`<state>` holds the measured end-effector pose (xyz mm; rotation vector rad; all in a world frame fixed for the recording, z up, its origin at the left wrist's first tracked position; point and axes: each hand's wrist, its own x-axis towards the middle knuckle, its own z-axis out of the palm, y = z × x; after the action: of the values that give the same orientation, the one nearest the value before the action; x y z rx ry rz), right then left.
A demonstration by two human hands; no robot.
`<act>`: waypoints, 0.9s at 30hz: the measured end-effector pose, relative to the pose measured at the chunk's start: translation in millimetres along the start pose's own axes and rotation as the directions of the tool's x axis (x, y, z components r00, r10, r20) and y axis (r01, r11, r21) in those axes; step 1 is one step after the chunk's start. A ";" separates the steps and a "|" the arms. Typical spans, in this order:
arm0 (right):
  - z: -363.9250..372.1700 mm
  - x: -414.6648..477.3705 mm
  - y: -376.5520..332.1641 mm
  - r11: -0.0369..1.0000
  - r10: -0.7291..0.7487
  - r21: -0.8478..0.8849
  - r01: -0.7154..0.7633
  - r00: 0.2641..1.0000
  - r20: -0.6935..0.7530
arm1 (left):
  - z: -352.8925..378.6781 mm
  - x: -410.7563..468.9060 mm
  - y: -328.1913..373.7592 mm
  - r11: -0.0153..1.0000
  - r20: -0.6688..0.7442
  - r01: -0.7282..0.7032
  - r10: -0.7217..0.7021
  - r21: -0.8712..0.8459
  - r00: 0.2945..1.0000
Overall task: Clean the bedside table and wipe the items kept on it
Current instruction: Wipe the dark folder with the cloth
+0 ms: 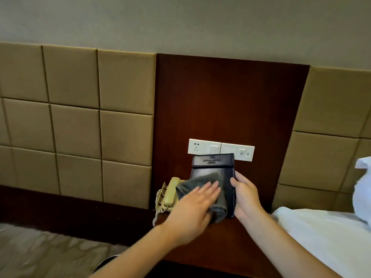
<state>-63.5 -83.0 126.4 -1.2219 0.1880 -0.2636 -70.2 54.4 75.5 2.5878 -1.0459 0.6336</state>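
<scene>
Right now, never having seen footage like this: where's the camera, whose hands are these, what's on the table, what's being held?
There is no machine here. One wide-angle camera worn on a person's head looks forward and down at their two bare hands. The left hand presses a dark grey cloth flat against a dark leather case with an embossed logo. The right hand grips that case's right edge. Below is a reddish-brown wooden bedside table, with a beige corded telephone left of the case. Behind is a white socket-and-switch panel, and white bedding lies at right.
</scene>
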 end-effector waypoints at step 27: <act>-3.9 -12.8 -24.4 0.992 -0.126 -0.010 0.127 0.988 0.093 | -60.1 72.4 -39.2 0.209 0.050 0.284 -0.719 -0.936 0.693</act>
<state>-79.2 -90.4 148.1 -1.2612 0.0327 -0.3159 -13.4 63.8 159.7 1.4843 -0.1329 0.2377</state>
